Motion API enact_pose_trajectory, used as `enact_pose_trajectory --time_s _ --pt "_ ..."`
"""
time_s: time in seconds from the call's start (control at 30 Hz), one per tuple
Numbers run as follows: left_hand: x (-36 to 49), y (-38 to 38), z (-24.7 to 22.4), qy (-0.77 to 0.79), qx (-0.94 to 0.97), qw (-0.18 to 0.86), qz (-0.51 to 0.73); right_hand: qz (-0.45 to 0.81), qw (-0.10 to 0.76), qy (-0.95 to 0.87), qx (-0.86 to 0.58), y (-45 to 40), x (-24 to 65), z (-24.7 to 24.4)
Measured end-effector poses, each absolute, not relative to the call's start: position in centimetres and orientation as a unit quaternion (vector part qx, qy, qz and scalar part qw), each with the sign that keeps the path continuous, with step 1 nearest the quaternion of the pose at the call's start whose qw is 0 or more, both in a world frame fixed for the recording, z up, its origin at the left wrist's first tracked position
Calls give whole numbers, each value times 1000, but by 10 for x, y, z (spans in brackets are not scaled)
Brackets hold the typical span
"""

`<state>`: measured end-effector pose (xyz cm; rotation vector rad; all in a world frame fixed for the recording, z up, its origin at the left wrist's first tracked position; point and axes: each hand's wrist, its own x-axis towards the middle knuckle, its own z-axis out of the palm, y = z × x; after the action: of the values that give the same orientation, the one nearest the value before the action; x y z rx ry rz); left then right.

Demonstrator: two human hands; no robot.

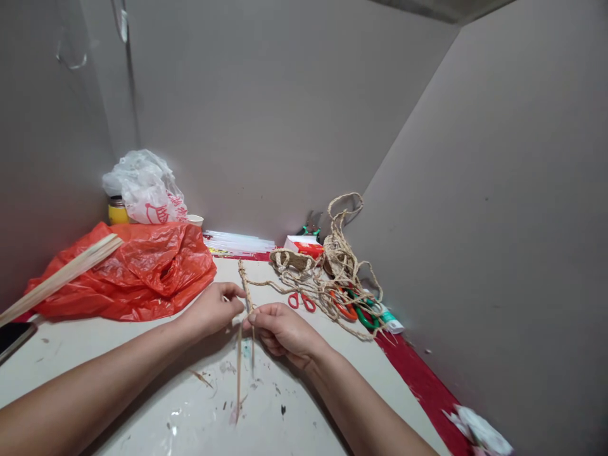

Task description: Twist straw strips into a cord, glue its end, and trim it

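Note:
A narrow straw braid (244, 278) stretches away from me over the white tabletop, with loose straw strands (238, 386) trailing from its near end toward me. My right hand (282, 332) is closed, thumb and forefinger pinching the braid's near end. On the other side, my left hand (216, 310) has curled fingers, with the fingertips against the braid's left edge; its lower fingers are partly hidden. A thin cord (270, 285) runs from the braid rightward into a heap of braided straw rope (339, 266). Red-handled scissors (301, 302) lie right of the braid.
At left, a bundle of pale straw strips (61, 277) rests on a red plastic bag (156, 272), near a phone (14, 339). Behind are a white bag (147, 183), a yellow jar (118, 211) and clear sticks (237, 242). Woven sandals (292, 259) and green-handled scissors (363, 313) lie right.

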<state>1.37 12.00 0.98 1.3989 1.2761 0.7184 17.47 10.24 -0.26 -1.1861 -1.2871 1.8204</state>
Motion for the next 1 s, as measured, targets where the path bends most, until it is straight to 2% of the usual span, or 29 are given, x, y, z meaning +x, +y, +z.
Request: enact_pose_trajectory --time_s 0.07,0.13,0.2,0.37,0.57,0.73,0.87,1.0 --pt "15 121 5 496 538 601 322 695 306 -482 -437 103 176 -3" --pt "16 119 0 449 501 683 285 691 308 -490 -434 103 177 -3" --pt "17 118 -3 431 504 704 254 681 303 -509 -432 103 178 -4" --pt "15 118 -1 466 573 649 184 633 270 -559 -462 104 181 -1" --pt "16 120 1 501 611 586 177 473 224 -679 -514 104 183 2" --pt "14 120 1 492 595 617 151 371 209 -734 -529 101 181 -2" --pt "15 118 -1 474 572 648 165 240 173 -784 -546 95 180 3" --pt "18 117 -4 493 565 633 193 217 152 -795 -545 96 186 8"
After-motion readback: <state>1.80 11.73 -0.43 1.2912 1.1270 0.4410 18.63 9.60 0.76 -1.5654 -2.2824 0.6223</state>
